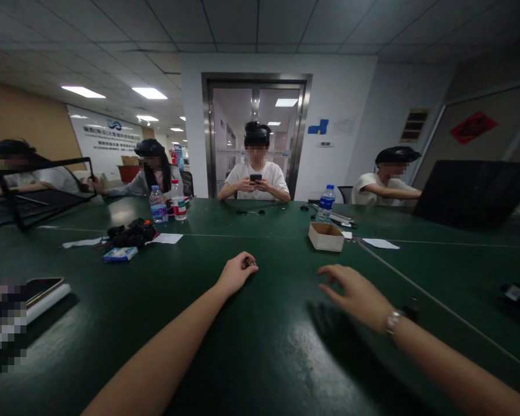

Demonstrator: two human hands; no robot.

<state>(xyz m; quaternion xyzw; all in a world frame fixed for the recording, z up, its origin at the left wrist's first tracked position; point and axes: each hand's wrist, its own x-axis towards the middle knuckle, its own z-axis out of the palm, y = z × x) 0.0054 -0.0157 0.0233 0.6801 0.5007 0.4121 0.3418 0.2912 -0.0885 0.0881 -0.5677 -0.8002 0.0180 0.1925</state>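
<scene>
My left hand (237, 273) rests on the green table (260, 329), its fingers curled round a small, dark, shiny object (250, 262) whose kind I cannot make out. Above the table to the right, my right hand (353, 292) hovers with fingers apart and nothing in them; its shadow falls below it. Just beyond my right wrist, partly hidden by it, stands a small dark object (411, 307). An open cardboard box (326, 238) sits past my right hand.
Beside the box is a water bottle (326, 202). Two more bottles, black cables (132, 233) and a blue-and-white packet (120, 254) lie left. A dark monitor (472, 193) stands right. Several people sit around the table; the one opposite holds a phone (255, 178).
</scene>
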